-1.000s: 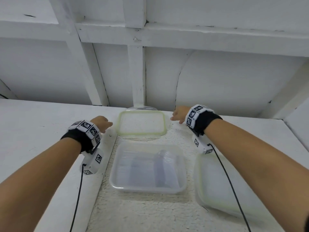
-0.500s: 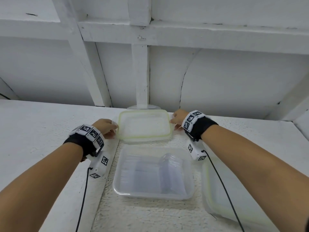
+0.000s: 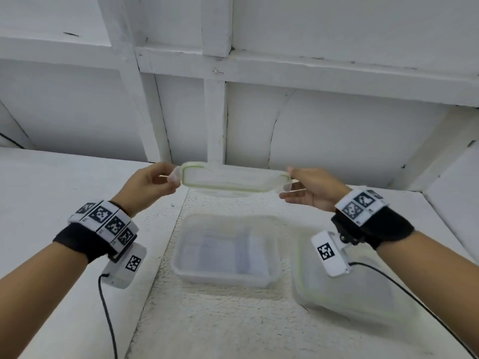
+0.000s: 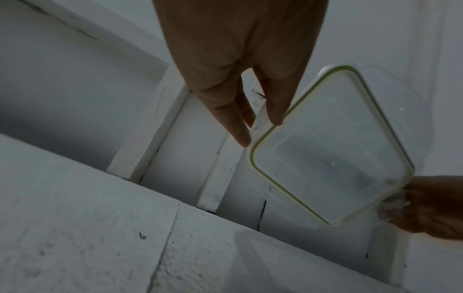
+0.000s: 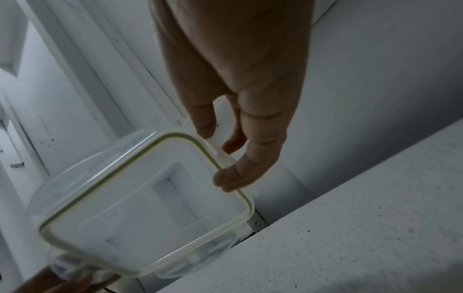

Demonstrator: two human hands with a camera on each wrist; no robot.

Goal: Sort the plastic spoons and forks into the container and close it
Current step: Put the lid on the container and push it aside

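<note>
You hold the clear rectangular plastic lid with the green seal rim [image 3: 234,180] in the air, above and behind the open clear plastic container [image 3: 225,251]. Your left hand [image 3: 145,186] pinches the latch flap on one short end and your right hand [image 3: 312,190] pinches the flap on the other end. I think the lid is light and a little flexible, and the smooth flaps may slip, so keep hold at both ends and keep it level. Clear plastic cutlery seems to lie inside the container, but it is blurred. A second clear lidded container [image 3: 347,281] stands just beside it on the right. The rough white tabletop [image 3: 233,327] meets a white panelled wall [image 3: 337,130] close behind.
</note>
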